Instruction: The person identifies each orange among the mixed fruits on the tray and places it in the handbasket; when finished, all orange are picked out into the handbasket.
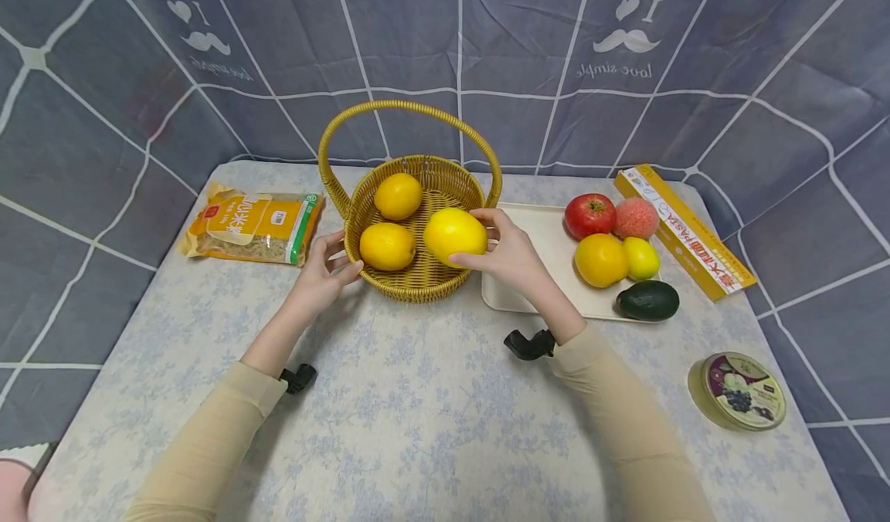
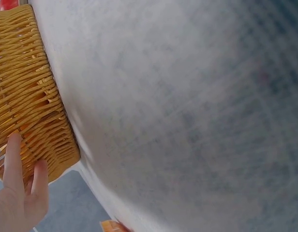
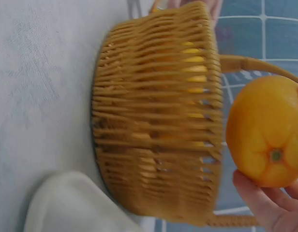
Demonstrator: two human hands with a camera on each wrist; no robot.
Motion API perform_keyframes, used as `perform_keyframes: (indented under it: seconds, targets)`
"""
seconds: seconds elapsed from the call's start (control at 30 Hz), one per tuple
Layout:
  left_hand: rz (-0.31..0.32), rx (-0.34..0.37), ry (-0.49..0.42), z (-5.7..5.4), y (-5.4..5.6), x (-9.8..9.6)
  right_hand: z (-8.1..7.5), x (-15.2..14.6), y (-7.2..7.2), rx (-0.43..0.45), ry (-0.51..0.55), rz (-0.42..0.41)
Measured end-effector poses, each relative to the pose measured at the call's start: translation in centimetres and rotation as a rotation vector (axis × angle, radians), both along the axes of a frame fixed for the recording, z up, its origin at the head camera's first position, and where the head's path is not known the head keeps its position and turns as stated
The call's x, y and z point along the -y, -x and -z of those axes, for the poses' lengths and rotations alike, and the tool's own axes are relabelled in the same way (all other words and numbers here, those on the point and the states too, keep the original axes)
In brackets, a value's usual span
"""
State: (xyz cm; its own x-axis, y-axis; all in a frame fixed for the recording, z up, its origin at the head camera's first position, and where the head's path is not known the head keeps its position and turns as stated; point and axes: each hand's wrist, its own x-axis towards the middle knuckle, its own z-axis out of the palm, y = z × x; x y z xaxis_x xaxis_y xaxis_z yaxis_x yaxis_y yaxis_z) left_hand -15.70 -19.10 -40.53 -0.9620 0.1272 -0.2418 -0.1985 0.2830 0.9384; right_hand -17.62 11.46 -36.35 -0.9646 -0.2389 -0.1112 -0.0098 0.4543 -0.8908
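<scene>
A wicker basket (image 1: 417, 293) with a tall arched handle stands on the table, with two yellow fruits, one in front (image 1: 386, 246) and one behind (image 1: 398, 196), inside. My right hand (image 1: 511, 252) holds a third oval yellow fruit (image 1: 455, 236) over the basket's right rim, thumb in front and fingers behind. In the right wrist view this fruit (image 3: 267, 130) looks orange and shows a small green stem end. My left hand (image 1: 323, 271) rests against the basket's left side. Nearly straight fingers (image 2: 13, 162) touch the weave in the left wrist view.
Right of the basket lies a cream tray (image 1: 535, 302) with a red apple (image 1: 589, 216), a pink fruit, an orange, a lemon and an avocado (image 1: 648, 300). Beyond it is a pasta box (image 1: 684, 232). A round tin (image 1: 744, 391) stands front right, a grain bag (image 1: 253, 225) left.
</scene>
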Motion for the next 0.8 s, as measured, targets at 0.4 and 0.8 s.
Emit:
perform_keyframes:
  seconds: [0.4,0.8]
  targets:
    - [0.009,-0.008,0.014,0.1,0.1,0.1,2.4,3.5,1.7,-0.141,-0.069,0.045]
    - [0.009,-0.023,0.008,0.2,0.2,0.2,3.9,4.7,2.9,-0.250,-0.270,0.046]
